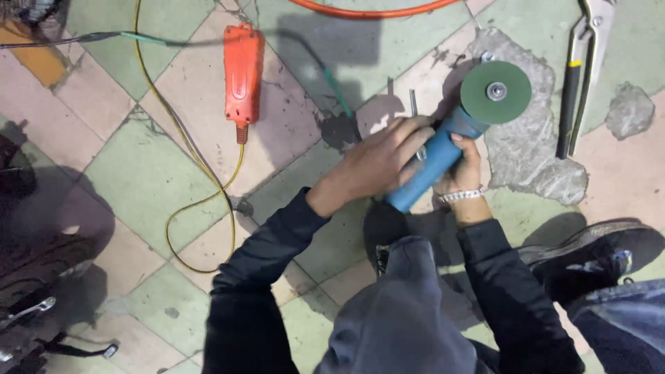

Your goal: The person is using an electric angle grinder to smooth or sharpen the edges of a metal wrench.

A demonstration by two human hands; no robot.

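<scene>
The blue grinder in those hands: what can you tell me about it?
The grinder has a blue, plastic-looking body and a round green disc with a metal hub at its centre, facing up. It lies aslant above the tiled floor, disc end over a grey broken patch. The left hand covers the body; the right hand grips it from the other side.

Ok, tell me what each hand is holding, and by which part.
Both hands hold the blue angle grinder with its green disc. The left hand lies over the middle of the blue body; the right hand grips the body just behind the disc head.
</scene>
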